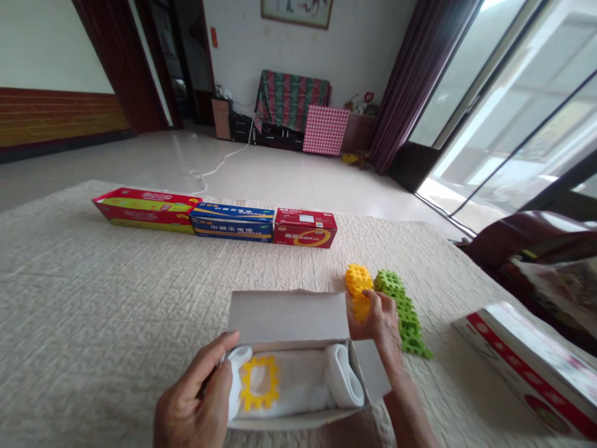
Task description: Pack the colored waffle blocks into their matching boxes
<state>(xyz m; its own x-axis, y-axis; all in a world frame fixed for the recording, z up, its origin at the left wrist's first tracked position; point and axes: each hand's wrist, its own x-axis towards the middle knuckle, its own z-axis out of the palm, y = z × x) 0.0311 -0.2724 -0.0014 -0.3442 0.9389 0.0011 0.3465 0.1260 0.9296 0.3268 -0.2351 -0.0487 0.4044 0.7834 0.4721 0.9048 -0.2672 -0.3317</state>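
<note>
My left hand [198, 392] grips the left end of an open cardboard box [288, 316], whose lid stands up at the back. Inside, white foam padding [305, 376] lines the box and curls up at both ends. A yellow square interlocking piece [275, 381] with a hole in its middle lies at the left on the padding. To the right, my right hand [382, 320] pinches a yellow interlocking piece [360, 306] beside a small pile of yellow pieces [358, 275]. Its fingertips partly cover that piece. Green interlocking pieces [405, 311] lie in a row just beyond this hand.
A red and green box [147, 208], a blue box [233, 223] and a red box [305, 228] form a line at the back of the beige quilted cover [140, 298]. A white and red box [527, 367] lies at right, near a dark chair [513, 239].
</note>
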